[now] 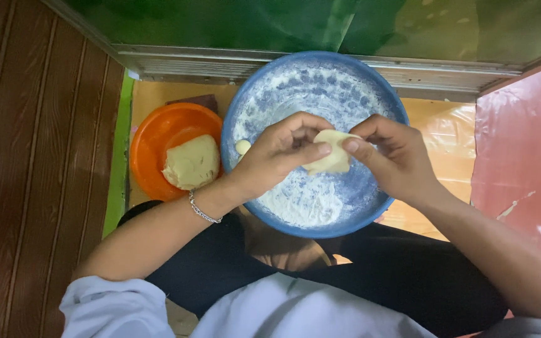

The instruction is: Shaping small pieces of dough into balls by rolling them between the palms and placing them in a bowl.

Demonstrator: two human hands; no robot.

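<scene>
My left hand (pixel 277 153) and my right hand (pixel 392 153) both pinch one small flattened piece of pale dough (pixel 331 155) above a wide blue bowl (pixel 320 66) dusted with white flour. Thumbs and fingers of both hands press its edges. A tiny dough ball (pixel 243 147) lies inside the bowl at its left rim. A silver bracelet (pixel 203 213) circles my left wrist.
An orange bowl (pixel 151 147) left of the blue one holds a large lump of dough (pixel 190 163). Brown wooden boards (pixel 26 156) run along the left. A pink surface (pixel 524 144) lies on the right. A green panel (pixel 283 22) stands behind. My crossed legs in dark trousers sit below.
</scene>
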